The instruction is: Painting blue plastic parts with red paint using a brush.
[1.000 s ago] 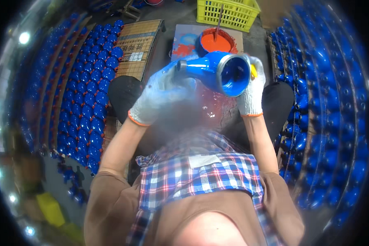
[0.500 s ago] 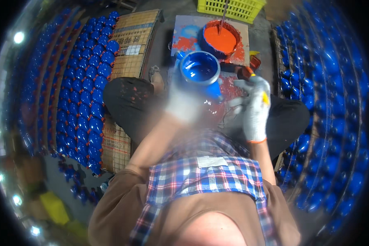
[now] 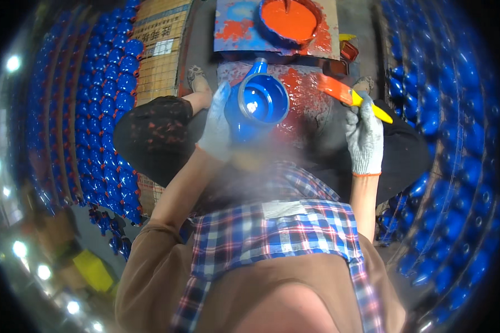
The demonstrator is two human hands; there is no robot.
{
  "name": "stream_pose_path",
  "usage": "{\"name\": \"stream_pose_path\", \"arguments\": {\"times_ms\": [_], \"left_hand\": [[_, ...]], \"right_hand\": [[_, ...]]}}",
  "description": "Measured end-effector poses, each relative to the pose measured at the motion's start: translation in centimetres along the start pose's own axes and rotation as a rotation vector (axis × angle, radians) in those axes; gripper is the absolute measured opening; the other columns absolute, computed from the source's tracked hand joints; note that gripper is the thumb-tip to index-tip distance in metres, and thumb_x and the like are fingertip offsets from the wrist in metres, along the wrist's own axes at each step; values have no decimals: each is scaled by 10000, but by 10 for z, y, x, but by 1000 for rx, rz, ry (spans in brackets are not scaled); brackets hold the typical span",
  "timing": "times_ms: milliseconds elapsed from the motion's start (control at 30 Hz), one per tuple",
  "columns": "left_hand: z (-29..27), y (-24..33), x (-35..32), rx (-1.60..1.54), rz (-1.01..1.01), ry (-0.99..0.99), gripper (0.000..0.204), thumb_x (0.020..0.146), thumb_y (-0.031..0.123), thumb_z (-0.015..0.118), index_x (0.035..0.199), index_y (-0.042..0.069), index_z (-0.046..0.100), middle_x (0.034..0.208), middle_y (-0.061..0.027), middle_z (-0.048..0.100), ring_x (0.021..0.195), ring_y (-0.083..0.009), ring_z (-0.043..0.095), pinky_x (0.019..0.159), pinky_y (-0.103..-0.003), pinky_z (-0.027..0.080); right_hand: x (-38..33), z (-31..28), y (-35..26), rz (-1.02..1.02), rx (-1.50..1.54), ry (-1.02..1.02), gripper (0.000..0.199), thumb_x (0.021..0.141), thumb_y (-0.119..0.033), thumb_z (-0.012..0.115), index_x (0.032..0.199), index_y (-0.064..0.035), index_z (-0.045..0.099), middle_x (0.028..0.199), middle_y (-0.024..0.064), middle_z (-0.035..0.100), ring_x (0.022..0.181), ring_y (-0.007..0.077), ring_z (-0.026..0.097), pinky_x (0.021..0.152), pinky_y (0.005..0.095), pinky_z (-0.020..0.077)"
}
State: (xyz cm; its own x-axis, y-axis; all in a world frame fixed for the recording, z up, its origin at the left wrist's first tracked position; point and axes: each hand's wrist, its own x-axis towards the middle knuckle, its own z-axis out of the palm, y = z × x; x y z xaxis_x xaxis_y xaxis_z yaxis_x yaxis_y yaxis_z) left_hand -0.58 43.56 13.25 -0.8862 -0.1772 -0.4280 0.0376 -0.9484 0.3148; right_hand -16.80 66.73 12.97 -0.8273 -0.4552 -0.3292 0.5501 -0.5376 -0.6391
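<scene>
The left hand (image 3: 216,130) grips a wide-mouthed blue pipe (image 3: 264,100); the right hand (image 3: 365,136) holds a yellow-handled, orange-tipped brush (image 3: 343,93), apart from the pipe.

- On the left, glossy blue parts (image 3: 108,105) lie in close rows, with small red areas.
- Beside these rows there is a yellow-brown board (image 3: 160,26), and on it a white paper (image 3: 163,48).
- On the right, many blue pieces (image 3: 450,116) are arranged in rows, blurred near the edge.
- At lower left, a yellow object (image 3: 93,271), its kind unclear.
- Along the left edge, bright lights (image 3: 19,249).
</scene>
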Motion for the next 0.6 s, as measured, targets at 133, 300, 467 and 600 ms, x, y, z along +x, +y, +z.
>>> {"name": "stream_pose_path", "arguments": {"times_ms": [133,300,467,600], "left_hand": [[28,22,-9,663,-35,-100,726,819,524,612,1336,53,415,1239,-164,549,1078,-306,600,899,-423,522],[67,32,-3,2104,635,-491,686,641,307,810,1198,22,529,1024,-130,636,921,-236,650,786,-335,533],[81,21,-4,2469,500,-351,582,666,311,764,1138,43,555,909,-122,588,829,-277,622,621,-374,528],[89,25,-4,2684,571,-514,566,669,291,708,1156,55,542,914,-102,559,793,-255,593,590,-367,506]], "right_hand": [[-4,42,-16,-281,-796,82,324,968,-293,524,1054,4,622,727,28,565,583,76,501,530,215,390],[27,49,-27,-583,-1201,-67,227,927,-218,553,993,-19,641,759,98,596,601,187,571,532,302,442],[65,39,-21,-985,-1662,-367,283,828,-89,607,1108,-60,575,851,166,589,721,325,603,627,404,497],[66,56,-10,-834,-1656,-484,281,861,-111,577,1137,-68,561,872,163,591,790,337,599,665,409,496]]}}
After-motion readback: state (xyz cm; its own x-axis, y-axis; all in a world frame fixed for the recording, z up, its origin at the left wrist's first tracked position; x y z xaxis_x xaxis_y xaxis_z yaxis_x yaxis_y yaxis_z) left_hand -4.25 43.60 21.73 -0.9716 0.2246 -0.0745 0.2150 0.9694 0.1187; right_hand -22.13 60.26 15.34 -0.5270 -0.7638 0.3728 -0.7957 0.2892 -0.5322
